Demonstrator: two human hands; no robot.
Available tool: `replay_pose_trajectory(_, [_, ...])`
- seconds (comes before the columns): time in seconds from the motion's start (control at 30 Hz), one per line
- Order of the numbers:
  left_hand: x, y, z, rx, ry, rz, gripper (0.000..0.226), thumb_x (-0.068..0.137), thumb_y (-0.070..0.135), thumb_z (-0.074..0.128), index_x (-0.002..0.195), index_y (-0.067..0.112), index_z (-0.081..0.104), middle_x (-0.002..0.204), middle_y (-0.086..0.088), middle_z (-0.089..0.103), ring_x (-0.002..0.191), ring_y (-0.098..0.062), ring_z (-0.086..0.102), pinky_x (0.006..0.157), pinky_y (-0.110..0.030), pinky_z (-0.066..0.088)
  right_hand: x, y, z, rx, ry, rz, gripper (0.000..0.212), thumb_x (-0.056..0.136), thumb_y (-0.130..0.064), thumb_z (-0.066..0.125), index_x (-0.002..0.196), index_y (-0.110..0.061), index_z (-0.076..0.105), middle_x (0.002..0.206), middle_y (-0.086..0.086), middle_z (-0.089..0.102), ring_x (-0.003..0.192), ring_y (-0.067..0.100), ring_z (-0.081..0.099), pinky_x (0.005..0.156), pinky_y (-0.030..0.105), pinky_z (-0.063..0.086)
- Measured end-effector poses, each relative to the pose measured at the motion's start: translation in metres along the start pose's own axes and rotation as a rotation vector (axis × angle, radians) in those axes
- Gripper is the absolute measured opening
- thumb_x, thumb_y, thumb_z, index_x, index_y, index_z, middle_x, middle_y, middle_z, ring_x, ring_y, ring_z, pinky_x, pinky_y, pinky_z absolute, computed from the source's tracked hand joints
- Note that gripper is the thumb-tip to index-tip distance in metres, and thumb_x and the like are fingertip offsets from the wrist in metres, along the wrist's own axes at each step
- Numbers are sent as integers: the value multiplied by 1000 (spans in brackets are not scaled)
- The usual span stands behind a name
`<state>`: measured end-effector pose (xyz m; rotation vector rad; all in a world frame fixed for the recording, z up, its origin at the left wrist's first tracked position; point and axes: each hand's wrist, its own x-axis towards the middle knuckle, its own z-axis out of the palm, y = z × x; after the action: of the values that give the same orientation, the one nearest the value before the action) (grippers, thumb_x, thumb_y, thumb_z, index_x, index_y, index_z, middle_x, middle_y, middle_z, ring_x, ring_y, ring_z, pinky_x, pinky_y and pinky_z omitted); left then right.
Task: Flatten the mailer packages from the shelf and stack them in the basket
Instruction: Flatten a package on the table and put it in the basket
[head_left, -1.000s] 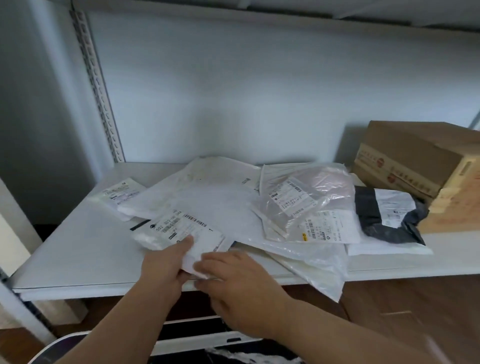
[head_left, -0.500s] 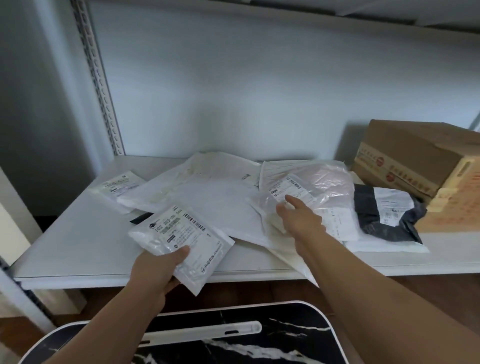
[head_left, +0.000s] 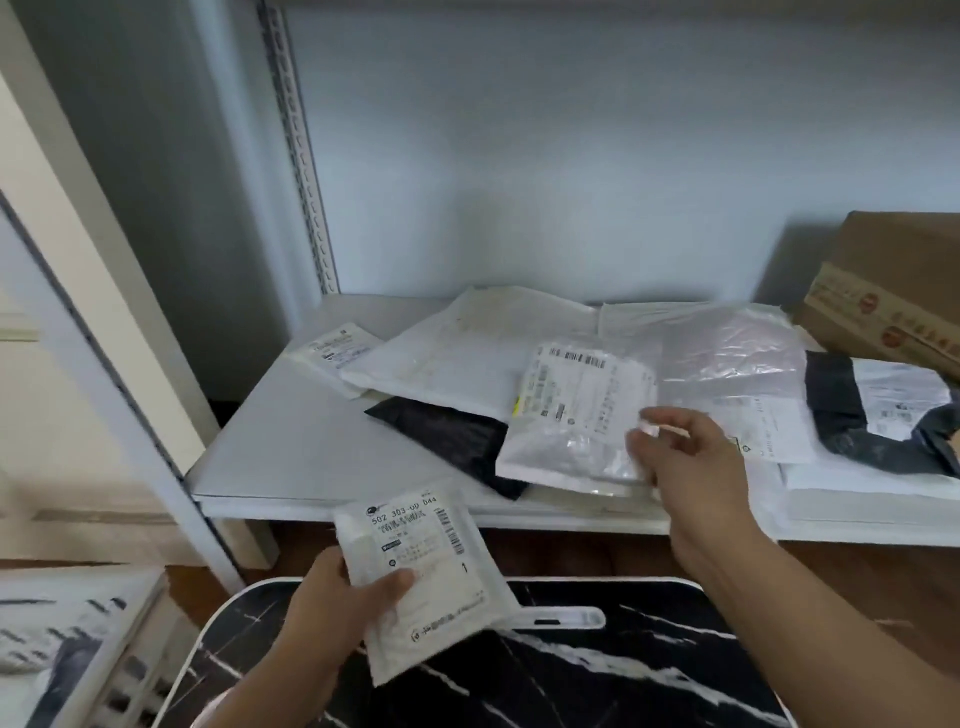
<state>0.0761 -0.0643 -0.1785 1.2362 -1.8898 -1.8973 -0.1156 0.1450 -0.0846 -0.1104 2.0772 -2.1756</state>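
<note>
White mailer (head_left: 441, 566) between fingers (head_left: 400, 580) of left hand (head_left: 332, 610)

Head camera looks down, close, onto shelf (head_left: 291, 447).

Glossy clear plastic mailer (head_left: 576, 415); matt white shelf (head_left: 291, 457); cardboard box (head_left: 893, 296)

My left hand (head_left: 332, 608) grips a small white labelled mailer (head_left: 426, 571) above the black, white-veined basket (head_left: 623, 670). My right hand (head_left: 691, 467) pinches the edge of a clear plastic labelled mailer (head_left: 576, 415) lying on the white metal shelf (head_left: 291, 452).
</note>
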Motion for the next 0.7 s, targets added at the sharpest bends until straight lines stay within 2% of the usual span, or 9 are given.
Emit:
replay_pose_trajectory(0.13, [-25,-51,-27,193,128,-79,33,77,15,78,106,16,62,92,-2,72,82,-23,68,78,-40,55,-74,46,-10,-39,-244,232,24,82,11,65,92,-10,59,65,4,63,58,15,61,54,26,47])
replay_pose_trajectory(0.2, [-42,-74,-46,273,177,-136,45,82,13,74,124,14,57,99,-7,68,87,-26,64,77,-36,53,-112,84,-14,-127,-269,373,25,80,14,66,90,-8,57,72,14,65,63,25,60,59,31,45])
replay_pose_trajectory(0.3, [-62,-101,-63,523,223,-201,67,86,22,69,145,17,37,123,-12,62,105,-30,61,86,-36,50,-165,142,-18,-292,-198,512,28,72,14,73,85,-4,55,71,21,65,62,28,58,66,36,46])
replay_pose_trajectory(0.4, [-82,-99,-59,801,335,-136,73,90,32,62,150,16,24,140,-13,44,126,-30,44,105,-40,39,-207,172,-8,-428,-51,569,29,62,-2,82,74,-6,56,62,12,66,64,28,64,75,44,55])
replay_pose_trajectory(0.47, [-95,-90,-48,878,341,9,66,92,37,56,149,18,27,145,-8,38,132,-25,38,107,-38,37,-220,164,2,-521,-128,599,30,65,-24,83,71,-11,57,62,7,68,63,25,67,70,37,57])
replay_pose_trajectory(0.53, [-107,-85,-31,910,266,146,56,93,39,53,144,23,36,142,0,40,126,-19,45,99,-32,42,-220,150,4,-708,-248,490,37,74,-45,76,75,-16,53,72,0,65,69,15,62,64,29,47])
replay_pose_trajectory(0.6, [-116,-83,-15,889,192,184,49,93,39,52,139,27,40,136,1,42,117,-17,51,90,-27,44,-211,140,0,-829,-187,209,36,78,-47,72,79,-20,48,83,-8,57,77,10,54,68,28,42])
replay_pose_trajectory(0.67, [-116,-85,-1,866,108,171,47,93,39,52,137,27,38,132,-1,41,111,-17,52,86,-25,42,-201,134,-2,-954,-170,-114,28,83,-44,69,95,-26,51,102,-12,51,95,7,49,83,26,43])
replay_pose_trajectory(0.7, [-114,-88,6,878,81,163,47,92,38,53,135,26,38,132,-1,40,112,-18,50,88,-25,42,-195,133,-3,-1033,-248,-184,35,86,-44,65,113,-29,50,117,-11,47,110,8,44,94,27,41])
